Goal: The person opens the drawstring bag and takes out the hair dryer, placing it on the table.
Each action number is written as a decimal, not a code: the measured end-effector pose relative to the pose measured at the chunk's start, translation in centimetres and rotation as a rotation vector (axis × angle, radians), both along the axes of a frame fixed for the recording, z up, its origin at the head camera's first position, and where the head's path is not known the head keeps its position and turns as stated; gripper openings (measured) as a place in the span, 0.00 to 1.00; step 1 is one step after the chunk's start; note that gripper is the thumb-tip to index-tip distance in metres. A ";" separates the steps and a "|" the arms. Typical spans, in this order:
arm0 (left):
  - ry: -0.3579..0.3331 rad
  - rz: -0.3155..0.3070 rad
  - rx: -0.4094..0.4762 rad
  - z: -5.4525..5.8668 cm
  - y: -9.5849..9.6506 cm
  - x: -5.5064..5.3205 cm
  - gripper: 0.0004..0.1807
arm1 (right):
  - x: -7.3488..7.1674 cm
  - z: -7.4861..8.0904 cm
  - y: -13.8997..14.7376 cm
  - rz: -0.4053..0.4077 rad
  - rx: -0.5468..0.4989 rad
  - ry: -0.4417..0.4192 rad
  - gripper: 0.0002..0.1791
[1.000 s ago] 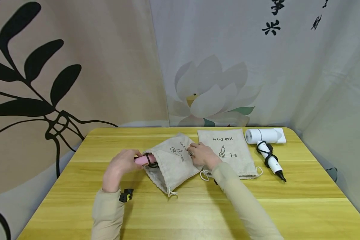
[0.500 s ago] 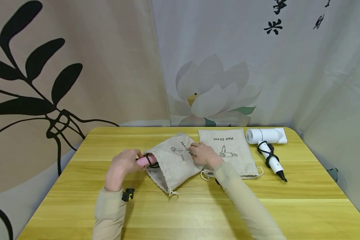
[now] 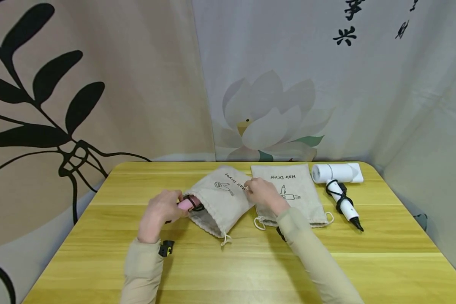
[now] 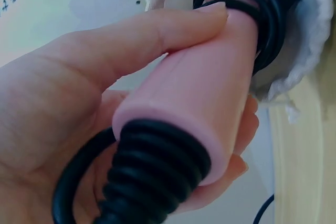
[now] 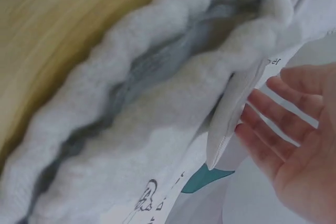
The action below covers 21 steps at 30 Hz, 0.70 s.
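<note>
My left hand [image 3: 162, 211] grips the pink handle [image 4: 199, 85] of a hair dryer, black cord coiled round it. Its far end is hidden inside a light drawstring bag [image 3: 228, 211] printed with a dryer drawing. The bag's mouth gapes towards the left hand, and a cord end hangs from its lower corner. At the bag's right end is my right hand [image 3: 264, 195], fingertips right at the cloth. In the right wrist view the fingers [image 5: 273, 108] are spread and loosely bent beside pale fabric.
A second bag [image 3: 300, 213], lettered "Hair Dryer", lies flat to the right, partly behind the right forearm. Beyond it, near the table's back right corner, lies a white hair dryer [image 3: 334, 173] with black cord round its handle. A printed curtain [image 3: 156, 84] hangs behind the wooden table [image 3: 228, 278].
The left hand and pink handle have shifted slightly right, and less of the handle shows outside the bag. The bag has turned and bulged a little; the right hand has moved slightly right.
</note>
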State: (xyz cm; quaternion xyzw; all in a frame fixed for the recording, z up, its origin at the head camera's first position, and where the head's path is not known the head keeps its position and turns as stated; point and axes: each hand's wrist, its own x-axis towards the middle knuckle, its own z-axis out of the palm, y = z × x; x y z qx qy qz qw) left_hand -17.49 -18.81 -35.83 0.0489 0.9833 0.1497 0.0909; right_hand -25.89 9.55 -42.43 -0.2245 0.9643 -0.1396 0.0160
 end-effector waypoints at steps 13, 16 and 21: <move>-0.015 -0.005 0.062 -0.7 0.8 -0.6 0.11 | 0.1 -1.0 0.0 0.044 0.023 -0.016 0.14; -0.018 -0.014 0.061 -0.7 0.4 -0.6 0.15 | 0.1 -1.0 -0.1 0.061 0.054 -0.001 0.14; -0.032 -0.024 0.058 -0.4 0.0 -0.4 0.20 | 0.1 -1.1 -0.3 0.087 0.123 0.032 0.10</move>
